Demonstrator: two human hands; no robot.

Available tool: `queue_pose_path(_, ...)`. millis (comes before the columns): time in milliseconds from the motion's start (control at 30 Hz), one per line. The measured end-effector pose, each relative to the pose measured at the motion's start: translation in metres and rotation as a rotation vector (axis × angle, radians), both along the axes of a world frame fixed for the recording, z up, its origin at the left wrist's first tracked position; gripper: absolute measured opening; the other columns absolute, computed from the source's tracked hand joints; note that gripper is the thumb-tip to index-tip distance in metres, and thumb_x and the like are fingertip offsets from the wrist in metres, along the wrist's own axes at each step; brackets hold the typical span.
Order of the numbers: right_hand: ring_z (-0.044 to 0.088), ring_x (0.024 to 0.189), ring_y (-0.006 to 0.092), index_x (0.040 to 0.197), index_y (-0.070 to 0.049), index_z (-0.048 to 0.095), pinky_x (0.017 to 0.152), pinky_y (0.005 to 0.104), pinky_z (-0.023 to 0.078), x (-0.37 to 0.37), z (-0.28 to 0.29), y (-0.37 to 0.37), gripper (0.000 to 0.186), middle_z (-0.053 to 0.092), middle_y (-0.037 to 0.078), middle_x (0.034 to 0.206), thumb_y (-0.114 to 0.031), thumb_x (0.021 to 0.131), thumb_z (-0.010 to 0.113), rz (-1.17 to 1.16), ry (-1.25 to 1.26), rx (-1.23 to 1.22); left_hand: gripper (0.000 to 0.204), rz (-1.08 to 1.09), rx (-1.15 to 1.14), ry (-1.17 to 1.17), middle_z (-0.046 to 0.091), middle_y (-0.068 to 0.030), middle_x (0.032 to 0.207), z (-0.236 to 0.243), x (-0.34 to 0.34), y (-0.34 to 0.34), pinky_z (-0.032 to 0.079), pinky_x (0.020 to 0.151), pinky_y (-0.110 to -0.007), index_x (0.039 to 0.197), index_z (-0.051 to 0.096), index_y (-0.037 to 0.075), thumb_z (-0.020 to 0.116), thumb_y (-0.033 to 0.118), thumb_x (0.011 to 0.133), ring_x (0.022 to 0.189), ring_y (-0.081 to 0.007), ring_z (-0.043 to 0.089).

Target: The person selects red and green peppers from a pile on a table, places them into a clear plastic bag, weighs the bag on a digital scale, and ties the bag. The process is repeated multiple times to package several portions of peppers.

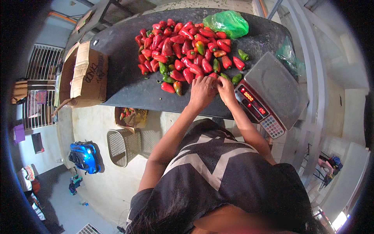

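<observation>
A heap of red peppers (177, 48) spreads over the dark table (124, 74), with a few green and part-green ones among them. At the heap's near edge my two hands meet, fingers bent and closed. My left hand (202, 91) and my right hand (226, 90) come together at a red pepper (213, 75), whose far side shows past the fingertips; the fingers hide the rest. Just beyond my right hand lies a green pepper (237, 78). A digital scale (272, 84) with a grey platform and lit red digits stands right of it.
A green plastic bag (230, 24) lies behind the heap, and a thinner one (290, 58) beside the scale. An open cardboard box (89, 76) stands at the table's left end. Below the near edge are a carton with peppers (130, 117) and a plastic basket (119, 148).
</observation>
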State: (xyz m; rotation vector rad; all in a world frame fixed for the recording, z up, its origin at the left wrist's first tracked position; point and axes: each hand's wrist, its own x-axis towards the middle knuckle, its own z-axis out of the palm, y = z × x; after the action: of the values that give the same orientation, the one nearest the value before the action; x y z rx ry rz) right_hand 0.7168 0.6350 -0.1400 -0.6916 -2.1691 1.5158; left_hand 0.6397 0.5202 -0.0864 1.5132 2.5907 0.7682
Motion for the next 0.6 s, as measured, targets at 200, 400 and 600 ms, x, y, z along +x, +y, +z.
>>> queue_pose_path(200, 0.057, 0.064, 0.0221, 0.085, 0.001, 0.055, 0.062, 0.0359, 0.045, 0.003, 0.02, 0.009, 0.014, 0.059, 0.012, 0.072, -0.011, 0.088, 0.062, -0.082, 0.216, -0.008, 0.028, -0.006, 0.162, 0.077, 0.063, -0.001, 0.104, 0.015, -0.005, 0.014, 0.038, 0.089, -0.041, 0.102, 0.066, 0.012, 0.067, 0.025, 0.077, 0.103, -0.0244, 0.052)
queue_pose_path(400, 0.059, 0.066, 0.0228, 0.085, 0.001, 0.055, 0.064, 0.0359, 0.046, 0.01, 0.062, 0.012, 0.013, 0.061, 0.013, 0.074, -0.01, 0.089, 0.06, -0.15, 0.22, 0.087, 0.027, 0.053, 0.151, -0.023, 0.064, -0.0049, 0.099, 0.041, 0.002, 0.031, 0.036, 0.09, -0.044, 0.1, 0.066, 0.01, 0.062, 0.022, 0.077, 0.1, -0.0274, 0.054)
queue_pose_path(600, 0.061, 0.066, 0.0244, 0.083, 0.002, 0.055, 0.063, 0.0367, 0.047, 0.014, 0.065, 0.015, 0.013, 0.062, 0.014, 0.072, -0.009, 0.088, 0.061, -0.196, 0.163, 0.048, 0.023, 0.081, 0.185, -0.049, 0.063, -0.0053, 0.092, 0.042, 0.008, 0.046, 0.036, 0.09, -0.043, 0.095, 0.067, 0.01, 0.063, 0.017, 0.073, 0.098, -0.0286, 0.055)
